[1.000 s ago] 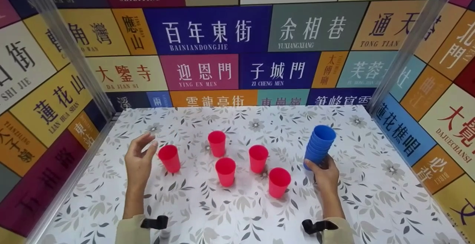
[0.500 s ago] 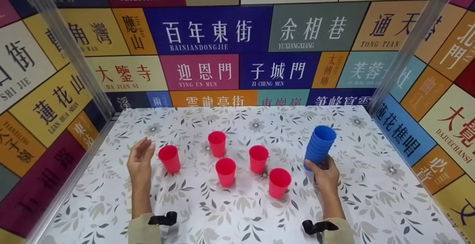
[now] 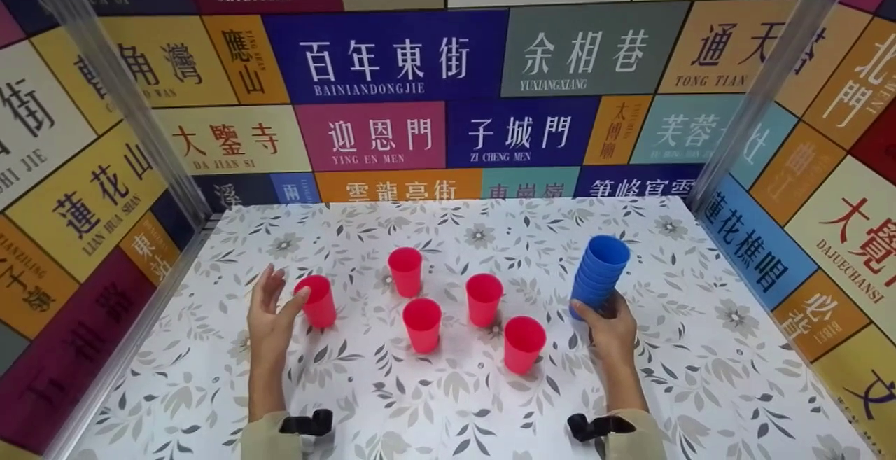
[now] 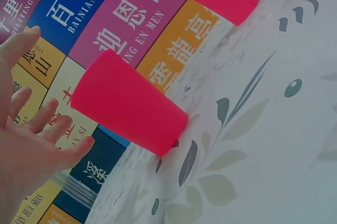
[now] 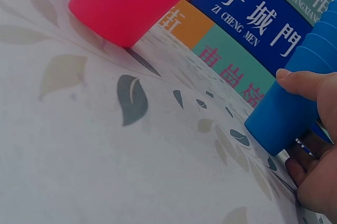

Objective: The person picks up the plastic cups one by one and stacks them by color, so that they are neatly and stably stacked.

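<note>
Several red plastic cups stand upright and apart on the patterned tabletop [image 3: 364, 404]. My left hand [image 3: 271, 323] is beside the leftmost red cup [image 3: 320, 306], fingers spread, its thumb overlapping the rim in the head view. In the left wrist view a gap shows between the fingers and that red cup [image 4: 129, 103]. At the right, my right hand [image 3: 612, 327] grips the lower part of a stack of nested blue cups [image 3: 599, 271]. In the right wrist view the thumb lies across the front of the blue stack [image 5: 284, 108], and the other fingers are partly hidden behind it.
Between the hands stand the back red cup [image 3: 406, 274], the middle one [image 3: 422, 327], another to its right [image 3: 484, 300] and the nearest one [image 3: 524, 346]. Lettered panels [image 3: 392, 54] wall the table at the back and both sides.
My left hand has shifted right towards the leftmost red cup, its fingers and thumb spreading wider. The right hand and the blue stack stay in place; the head view has shifted slightly.
</note>
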Motion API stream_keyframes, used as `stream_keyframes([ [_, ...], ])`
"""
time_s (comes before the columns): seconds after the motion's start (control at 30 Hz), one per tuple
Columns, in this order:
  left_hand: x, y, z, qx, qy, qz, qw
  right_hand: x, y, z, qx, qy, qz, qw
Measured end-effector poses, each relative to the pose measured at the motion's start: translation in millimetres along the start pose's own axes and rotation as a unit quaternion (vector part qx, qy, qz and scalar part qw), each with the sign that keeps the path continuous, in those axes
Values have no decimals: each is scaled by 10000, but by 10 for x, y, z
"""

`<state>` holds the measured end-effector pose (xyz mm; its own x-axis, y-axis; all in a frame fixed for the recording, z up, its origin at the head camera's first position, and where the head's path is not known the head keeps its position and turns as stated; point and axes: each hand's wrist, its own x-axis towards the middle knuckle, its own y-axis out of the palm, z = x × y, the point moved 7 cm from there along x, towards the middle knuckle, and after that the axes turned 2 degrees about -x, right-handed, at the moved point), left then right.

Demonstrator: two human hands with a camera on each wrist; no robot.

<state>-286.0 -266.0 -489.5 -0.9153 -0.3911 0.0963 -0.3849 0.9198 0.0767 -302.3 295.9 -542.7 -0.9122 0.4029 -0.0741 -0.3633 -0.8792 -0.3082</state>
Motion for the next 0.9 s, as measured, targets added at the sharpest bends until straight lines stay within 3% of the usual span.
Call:
stream_keyframes([
  [0.37,39,191,194,408,-400,518,9970,41,-52,17,-79,20,-55,10000],
  [0.63,37,252,293,835,-640,415,9936,31,-21,-10,-62,192,40,9998],
  [0.9,56,208,356,643,-845,277,9940,-2,0,-3,-35,141,22,9999],
])
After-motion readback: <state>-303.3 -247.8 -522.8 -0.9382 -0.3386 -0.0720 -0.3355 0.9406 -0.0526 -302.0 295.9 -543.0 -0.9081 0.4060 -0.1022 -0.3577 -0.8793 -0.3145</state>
